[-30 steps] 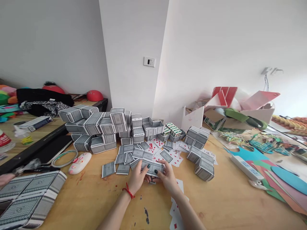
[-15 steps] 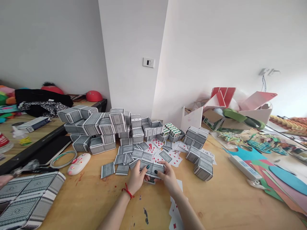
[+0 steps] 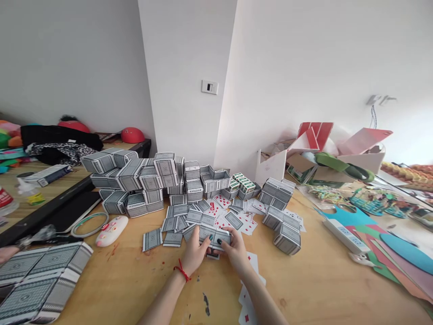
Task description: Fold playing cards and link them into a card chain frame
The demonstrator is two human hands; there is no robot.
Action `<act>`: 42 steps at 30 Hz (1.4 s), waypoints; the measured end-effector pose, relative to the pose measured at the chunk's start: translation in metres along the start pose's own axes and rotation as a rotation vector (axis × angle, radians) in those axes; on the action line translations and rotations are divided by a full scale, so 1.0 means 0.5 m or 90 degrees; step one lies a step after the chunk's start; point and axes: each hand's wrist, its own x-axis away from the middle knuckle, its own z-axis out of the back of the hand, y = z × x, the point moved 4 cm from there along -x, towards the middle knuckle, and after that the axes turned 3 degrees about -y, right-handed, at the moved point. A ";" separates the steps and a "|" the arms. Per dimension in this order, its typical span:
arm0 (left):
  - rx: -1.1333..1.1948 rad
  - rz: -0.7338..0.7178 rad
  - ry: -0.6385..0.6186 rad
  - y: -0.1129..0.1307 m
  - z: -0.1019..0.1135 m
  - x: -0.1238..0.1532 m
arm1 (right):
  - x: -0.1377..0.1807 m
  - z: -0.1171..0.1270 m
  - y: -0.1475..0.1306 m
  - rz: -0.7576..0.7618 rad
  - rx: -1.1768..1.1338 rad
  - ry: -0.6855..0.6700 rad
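Gray-backed cards [image 3: 216,234], patterned sides up

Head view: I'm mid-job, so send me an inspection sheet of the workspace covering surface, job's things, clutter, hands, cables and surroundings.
Surface: light-brown wooden table, with dark paint-like marks near the front.
Job's things: grey-patterned card piece in hand; stacked grey-patterned card blocks behind to the left; loose grey-backed playing cards just beyond the hands.
Clutter: white rounded pink-trimmed device at left; white plastic power strip and coloured flat sheets at right.
Hands: left hand, wearing a red string bracelet, and right hand both hold the piece.
Cables: thin cord hangs from a wall fitting.
Surroundings: white pillar bearing a white rectangular switch plate.
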 end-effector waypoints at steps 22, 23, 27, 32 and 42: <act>0.292 0.049 0.161 0.005 0.057 -0.019 | 0.017 -0.015 -0.021 0.090 0.810 -0.054; 0.284 0.044 0.154 0.007 0.057 -0.018 | 0.016 -0.017 -0.017 0.077 0.824 -0.048; 0.248 0.035 0.141 0.012 0.054 -0.018 | 0.007 -0.006 -0.003 0.048 0.857 -0.016; 0.229 0.049 0.150 0.009 0.054 -0.019 | 0.006 0.006 0.001 0.044 0.831 0.029; 0.209 0.053 0.155 0.004 0.058 -0.022 | -0.013 0.049 -0.019 0.017 0.241 0.123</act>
